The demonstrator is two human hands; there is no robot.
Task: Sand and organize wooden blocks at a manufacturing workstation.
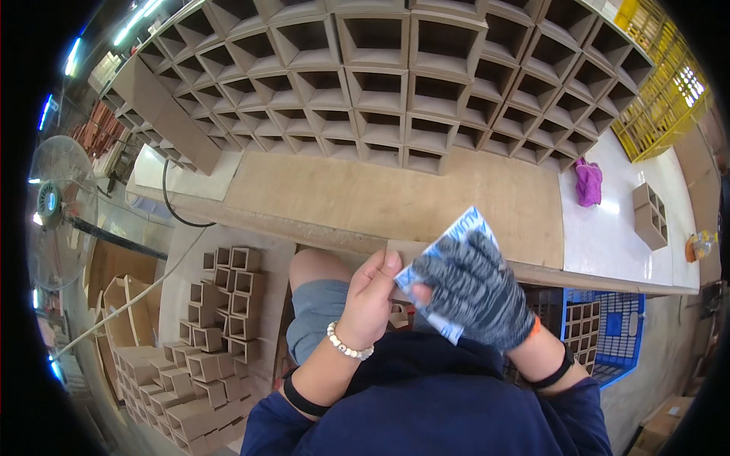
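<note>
My bare left hand (372,292), with a beaded bracelet at the wrist, is closed in front of me, thumb pressed on the edge of a flat-faced tan piece (407,248). Most of that piece is hidden behind the hands. My right hand (479,292) wears a grey knit glove and is closed on a white sheet printed in blue (473,225). One end of the sheet points up past the gloved fingers, and another hangs below them. Its left corner lies close to my left thumb. Both hands are just in front of the table's near edge.
Stacked hollow square tan blocks (372,80) line the table's (304,186) far side. More blocks (213,365) are piled at lower left. A purple cloth (588,182) and a small block pair (650,216) sit at right. Below is a blue crate (620,334); a fan (57,199) stands left.
</note>
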